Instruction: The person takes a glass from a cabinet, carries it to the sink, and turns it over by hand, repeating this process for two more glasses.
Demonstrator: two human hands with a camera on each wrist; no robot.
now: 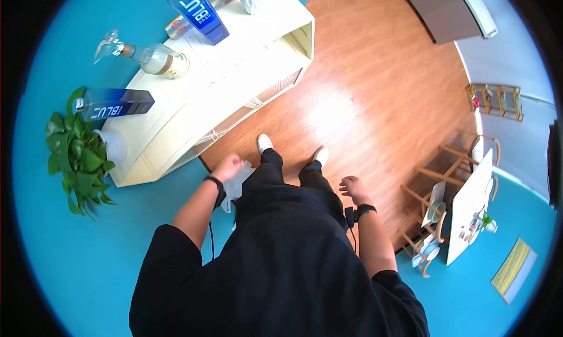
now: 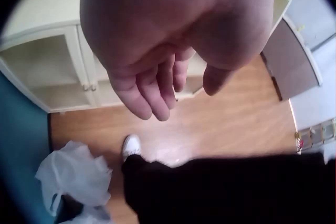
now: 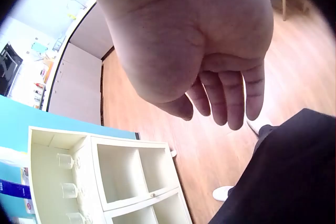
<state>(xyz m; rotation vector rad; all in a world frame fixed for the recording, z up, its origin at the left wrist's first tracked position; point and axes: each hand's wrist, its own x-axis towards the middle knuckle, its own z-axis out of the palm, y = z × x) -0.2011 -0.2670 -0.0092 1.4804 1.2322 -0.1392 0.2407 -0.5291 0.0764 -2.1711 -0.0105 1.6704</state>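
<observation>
My left hand (image 1: pixel 227 168) hangs beside the white cabinet (image 1: pixel 196 102), its fingers loosely curled. The left wrist view shows nothing within those fingers (image 2: pixel 149 95). A translucent white plastic bag (image 1: pixel 236 187) lies just past it in the head view; in the left wrist view the bag (image 2: pixel 73 174) sits well below the hand, at the lower left. On the other side of my body, my right hand (image 1: pixel 353 188) hangs relaxed over the wooden floor. Its fingers (image 3: pixel 231 95) are slightly bent and hold nothing.
On the cabinet stand two blue-labelled bottles or boxes (image 1: pixel 205 17), a glass bottle with an ornate stopper (image 1: pixel 164 61) and a potted plant (image 1: pixel 76 155). Stemmed glasses (image 3: pixel 68 190) line an open cabinet shelf. A white table (image 1: pixel 469 214) with wooden chairs (image 1: pixel 437 176) is at right.
</observation>
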